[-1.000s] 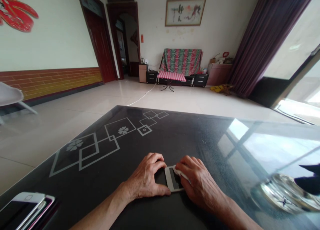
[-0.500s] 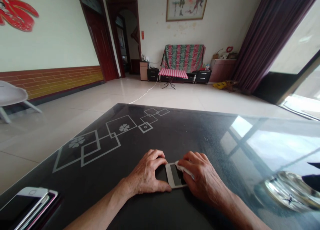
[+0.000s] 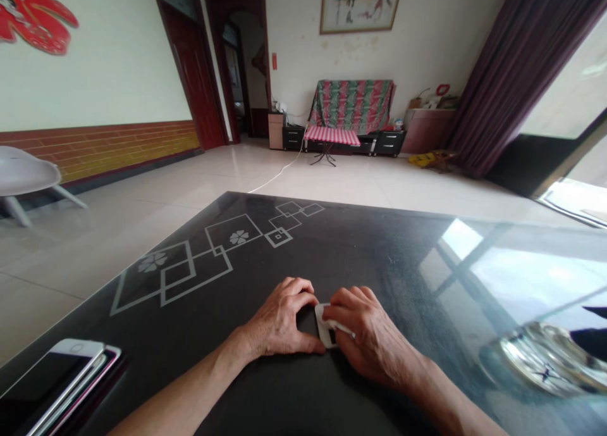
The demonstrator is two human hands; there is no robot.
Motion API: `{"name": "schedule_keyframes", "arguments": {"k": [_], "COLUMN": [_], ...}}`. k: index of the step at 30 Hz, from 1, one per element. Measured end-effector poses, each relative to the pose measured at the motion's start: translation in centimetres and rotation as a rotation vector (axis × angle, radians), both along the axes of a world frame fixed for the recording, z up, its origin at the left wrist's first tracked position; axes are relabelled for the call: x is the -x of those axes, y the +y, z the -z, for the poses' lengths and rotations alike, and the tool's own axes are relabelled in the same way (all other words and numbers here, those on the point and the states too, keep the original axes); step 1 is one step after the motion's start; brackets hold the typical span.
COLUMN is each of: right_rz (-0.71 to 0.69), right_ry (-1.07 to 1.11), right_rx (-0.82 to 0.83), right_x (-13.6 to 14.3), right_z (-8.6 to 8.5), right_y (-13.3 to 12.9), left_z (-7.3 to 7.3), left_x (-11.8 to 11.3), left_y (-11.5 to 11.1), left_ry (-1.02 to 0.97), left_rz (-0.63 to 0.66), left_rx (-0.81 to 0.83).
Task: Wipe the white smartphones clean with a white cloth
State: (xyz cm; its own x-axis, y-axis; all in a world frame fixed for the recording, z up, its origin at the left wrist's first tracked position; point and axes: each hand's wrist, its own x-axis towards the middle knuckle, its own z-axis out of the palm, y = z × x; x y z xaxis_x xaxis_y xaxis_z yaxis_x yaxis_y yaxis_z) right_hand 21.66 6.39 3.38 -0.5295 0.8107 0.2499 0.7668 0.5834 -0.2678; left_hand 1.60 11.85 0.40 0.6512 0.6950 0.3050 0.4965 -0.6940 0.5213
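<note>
A small white-framed phone (image 3: 324, 327) lies flat on the black glass table (image 3: 332, 252), mostly covered by my hands. My left hand (image 3: 279, 325) rests beside its left edge, thumb and fingers bracing it. My right hand (image 3: 367, 341) lies over the screen and presses a small white cloth or wipe (image 3: 337, 325) onto it with the fingertips.
Two stacked phones (image 3: 61, 379) lie at the table's near left corner. A glass ashtray (image 3: 550, 360) stands at the right, a dark object beside it. Beyond the table are tiled floor, a white chair (image 3: 23, 176), a covered sofa (image 3: 353, 104) and a curtain.
My right hand has slid left across the phone with the white cloth, covering most of the screen. The left hand stays against the phone's left edge.
</note>
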Motion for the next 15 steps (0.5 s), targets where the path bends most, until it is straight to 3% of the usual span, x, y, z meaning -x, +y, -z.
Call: {"name": "schedule_keyframes", "arguments": {"k": [5, 11, 15], "right_rz": [-0.004, 0.055, 0.011], "right_ry": [-0.015, -0.024, -0.024], "right_rx": [-0.011, -0.062, -0.029], "right_x": [-0.29, 0.49, 0.5], "right_z": [-0.23, 0.69, 0.06], "right_y": [-0.09, 0.52, 0.1], "left_z": [0.05, 0.2, 0.11], "left_x": [-0.03, -0.06, 0.04], "left_y": [0.02, 0.09, 0.13], "left_ry": [-0.001, -0.014, -0.01], "left_rz": [-0.002, 0.001, 0.008], "left_rx": [0.007, -0.001, 0.01]}}
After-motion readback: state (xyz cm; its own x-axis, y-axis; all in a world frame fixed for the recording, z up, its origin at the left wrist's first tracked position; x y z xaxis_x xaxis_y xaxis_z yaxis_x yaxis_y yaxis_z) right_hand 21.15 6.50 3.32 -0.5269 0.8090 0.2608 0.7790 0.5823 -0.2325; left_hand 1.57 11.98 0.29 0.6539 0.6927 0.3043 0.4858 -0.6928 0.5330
